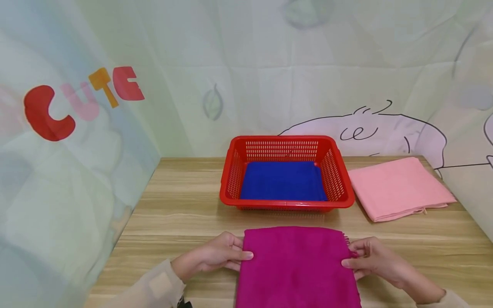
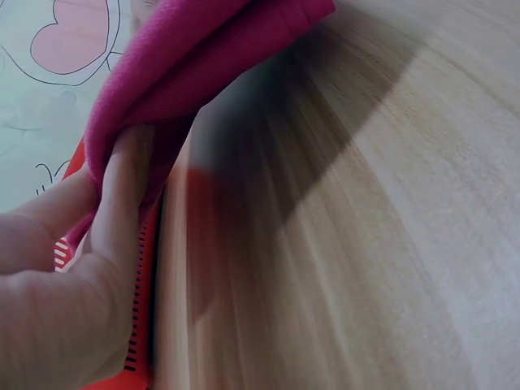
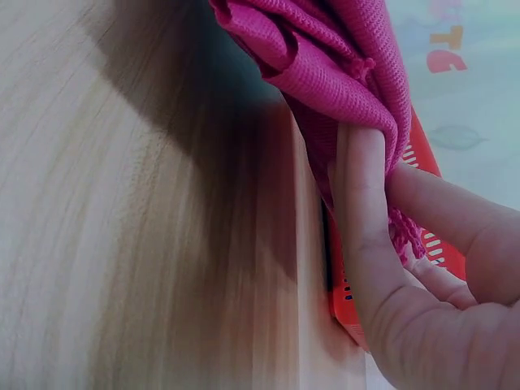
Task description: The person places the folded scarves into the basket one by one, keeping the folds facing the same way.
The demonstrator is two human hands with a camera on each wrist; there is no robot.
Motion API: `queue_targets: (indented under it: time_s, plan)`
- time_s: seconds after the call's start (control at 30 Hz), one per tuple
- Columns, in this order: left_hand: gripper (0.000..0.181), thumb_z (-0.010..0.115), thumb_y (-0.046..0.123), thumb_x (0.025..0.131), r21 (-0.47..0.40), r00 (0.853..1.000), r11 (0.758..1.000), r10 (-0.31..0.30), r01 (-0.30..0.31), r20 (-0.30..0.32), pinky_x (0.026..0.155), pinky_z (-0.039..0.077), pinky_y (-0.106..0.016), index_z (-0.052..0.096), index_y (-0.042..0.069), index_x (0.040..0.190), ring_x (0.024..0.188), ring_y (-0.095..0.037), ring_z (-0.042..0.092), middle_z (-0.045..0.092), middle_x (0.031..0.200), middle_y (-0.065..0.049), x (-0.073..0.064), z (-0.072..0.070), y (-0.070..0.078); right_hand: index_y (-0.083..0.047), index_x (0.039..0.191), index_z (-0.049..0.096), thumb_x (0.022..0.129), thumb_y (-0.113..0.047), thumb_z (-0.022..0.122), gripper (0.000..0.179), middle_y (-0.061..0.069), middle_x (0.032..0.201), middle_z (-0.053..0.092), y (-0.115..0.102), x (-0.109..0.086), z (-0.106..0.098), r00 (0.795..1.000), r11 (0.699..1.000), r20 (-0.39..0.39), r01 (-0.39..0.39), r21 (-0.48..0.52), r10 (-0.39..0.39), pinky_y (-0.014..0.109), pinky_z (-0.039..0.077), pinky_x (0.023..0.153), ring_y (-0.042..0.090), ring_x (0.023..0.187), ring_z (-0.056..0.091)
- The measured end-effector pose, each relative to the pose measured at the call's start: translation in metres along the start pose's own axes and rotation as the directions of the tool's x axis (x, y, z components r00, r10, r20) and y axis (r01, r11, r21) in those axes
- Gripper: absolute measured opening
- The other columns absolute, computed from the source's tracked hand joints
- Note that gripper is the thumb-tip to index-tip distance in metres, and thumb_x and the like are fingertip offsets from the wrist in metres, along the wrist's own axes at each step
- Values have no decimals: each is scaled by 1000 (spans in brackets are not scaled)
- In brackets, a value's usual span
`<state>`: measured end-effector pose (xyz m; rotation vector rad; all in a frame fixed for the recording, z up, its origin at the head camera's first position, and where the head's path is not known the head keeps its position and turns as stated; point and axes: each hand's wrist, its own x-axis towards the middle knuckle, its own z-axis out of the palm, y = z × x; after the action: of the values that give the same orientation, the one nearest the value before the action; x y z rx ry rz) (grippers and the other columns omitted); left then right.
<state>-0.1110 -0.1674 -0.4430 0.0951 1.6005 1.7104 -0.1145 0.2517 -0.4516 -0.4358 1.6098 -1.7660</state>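
A folded magenta scarf (image 1: pixel 296 265) with fringe along its right edge is held between both hands, in front of the basket. My left hand (image 1: pixel 221 252) pinches its left edge, thumb on top and fingers underneath. On the opposite edge, my right hand (image 1: pixel 373 259) pinches the scarf near the fringe in the same way. Both wrist views show the folded layers of the scarf (image 2: pixel 187 65) raised over the table, with fingers tucked beneath. Behind it stands a red plastic basket (image 1: pixel 286 204) with a folded blue cloth (image 1: pixel 283 182) lying inside.
A folded pink cloth (image 1: pixel 400 188) lies on the wooden table (image 1: pixel 177 192) to the right of the basket. A printed fabric backdrop (image 1: pixel 185 85) rises behind the table and along its left side.
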Motion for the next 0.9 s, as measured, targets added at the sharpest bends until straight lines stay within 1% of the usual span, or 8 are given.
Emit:
queue_targets:
  time_s: [0.27,0.57,0.7,0.9]
  plan:
    - [25,62,0,96,-25,1000,999,24,-24,16,82,58,-45,63,-15,117,88,-26,72,73,100,-19,-2,0,4,-1,105,69,97,3,60,13,5,94,74,-5,0,1,999,1000,29,22,6,-22,36,60,70,14,80,71]
    - [21,64,1,96,-24,999,999,33,-33,27,81,59,-42,65,-12,111,85,-22,72,73,93,-12,-8,-2,9,0,107,69,97,3,59,15,8,97,74,-13,0,4,999,1000,47,10,25,-11,35,60,71,14,82,71]
    - [20,64,2,96,-24,999,999,38,-38,36,80,59,-41,65,-12,109,84,-22,72,73,92,-12,-10,-2,13,0,109,70,98,4,58,17,8,98,74,-16,-2,4,999,1000,50,9,30,-10,35,60,71,14,82,71]
    - [21,64,3,96,-23,999,999,40,-40,33,81,59,-41,64,-13,110,85,-21,72,73,93,-12,-12,-1,18,-1,111,70,98,3,57,18,8,99,74,-22,-4,3,999,1000,41,-1,20,0,36,60,72,14,83,71]
